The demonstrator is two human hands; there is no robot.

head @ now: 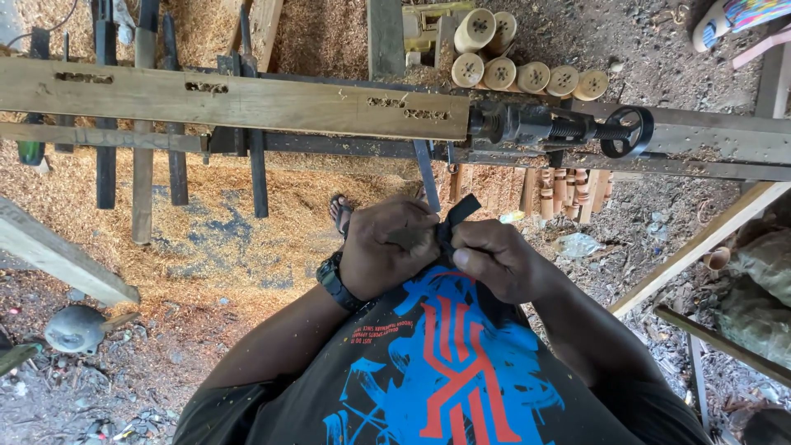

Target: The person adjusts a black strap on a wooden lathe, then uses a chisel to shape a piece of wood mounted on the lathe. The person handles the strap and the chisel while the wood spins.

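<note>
Gripping black strap (458, 216), both hands; plank (231, 100) ahead.

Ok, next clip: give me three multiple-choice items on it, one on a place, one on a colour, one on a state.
1. Where is the black handwheel?
A. right end of the bench
B. on the ground
C. in a hand

2. What colour is the strap between the hands?
A. yellow
B. black
C. white

3. How are the left hand and right hand placed?
A. spread wide apart
B. flat on the plank
C. close together at the strap

Answers: 1 A, it sits on the screw at the right; 2 B, it looks dark black; 3 C, both pinch it near the chest.
</note>
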